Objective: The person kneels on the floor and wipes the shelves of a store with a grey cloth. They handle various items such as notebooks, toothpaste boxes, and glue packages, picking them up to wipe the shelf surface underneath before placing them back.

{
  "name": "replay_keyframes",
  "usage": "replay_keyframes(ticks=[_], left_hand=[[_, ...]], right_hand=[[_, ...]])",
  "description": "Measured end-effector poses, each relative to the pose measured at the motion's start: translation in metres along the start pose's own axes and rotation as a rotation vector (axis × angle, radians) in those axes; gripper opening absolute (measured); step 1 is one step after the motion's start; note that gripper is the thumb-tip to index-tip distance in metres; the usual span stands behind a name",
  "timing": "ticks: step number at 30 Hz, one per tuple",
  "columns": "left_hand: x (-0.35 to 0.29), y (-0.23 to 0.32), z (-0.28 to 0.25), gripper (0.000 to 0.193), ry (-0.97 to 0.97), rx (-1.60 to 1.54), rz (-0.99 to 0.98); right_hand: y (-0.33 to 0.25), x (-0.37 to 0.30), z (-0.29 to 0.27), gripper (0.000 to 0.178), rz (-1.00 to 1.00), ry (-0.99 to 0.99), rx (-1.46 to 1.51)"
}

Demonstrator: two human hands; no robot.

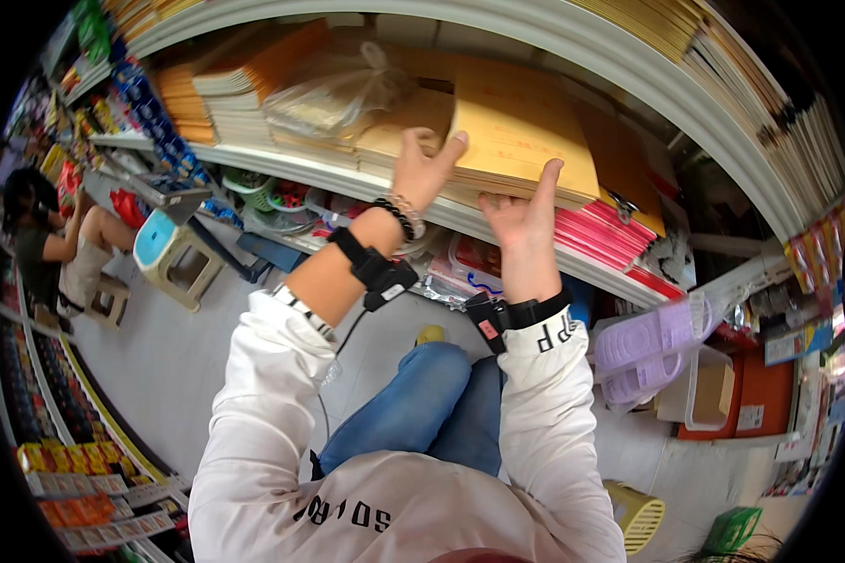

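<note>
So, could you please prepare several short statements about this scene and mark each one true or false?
1. The left hand and the right hand touch the yellow envelope stack. True.
2. The left wrist is bare. False: beaded bracelets and a black strap are around it.
3. A stool with a turquoise seat stands at the picture's left. True.
4. The tied clear plastic bag lies right of the yellow stack. False: the bag is on its left.
5. The purple plastic basket is right of the person's jeans. True.

Wide head-worn fisheye view, downward over both forearms (324, 289) toward nearby shelves (629, 73).
</note>
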State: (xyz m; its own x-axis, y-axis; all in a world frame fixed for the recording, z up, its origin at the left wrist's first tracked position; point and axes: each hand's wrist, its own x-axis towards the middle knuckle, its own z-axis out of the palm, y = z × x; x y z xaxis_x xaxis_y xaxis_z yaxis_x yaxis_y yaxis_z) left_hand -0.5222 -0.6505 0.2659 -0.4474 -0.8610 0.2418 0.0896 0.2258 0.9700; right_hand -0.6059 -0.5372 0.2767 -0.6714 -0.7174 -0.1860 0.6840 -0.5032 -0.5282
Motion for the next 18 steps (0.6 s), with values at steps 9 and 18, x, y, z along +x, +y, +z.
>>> replay_keyframes(ticks=[9, 18], left_hand=[[-0.023, -0.005, -0.003, 0.083, -0.547, -1.056, -0.545], [-0.122, -0.067, -0.057, 0.087, -0.541, -1.311, -0.659]], right_hand=[[-0.006, -0.051, -0.013, 0.049, -0.115, 0.073, -0.175], [-0.046, -0.21, -0.154, 0.062, -0.14, -0.043, -0.41]])
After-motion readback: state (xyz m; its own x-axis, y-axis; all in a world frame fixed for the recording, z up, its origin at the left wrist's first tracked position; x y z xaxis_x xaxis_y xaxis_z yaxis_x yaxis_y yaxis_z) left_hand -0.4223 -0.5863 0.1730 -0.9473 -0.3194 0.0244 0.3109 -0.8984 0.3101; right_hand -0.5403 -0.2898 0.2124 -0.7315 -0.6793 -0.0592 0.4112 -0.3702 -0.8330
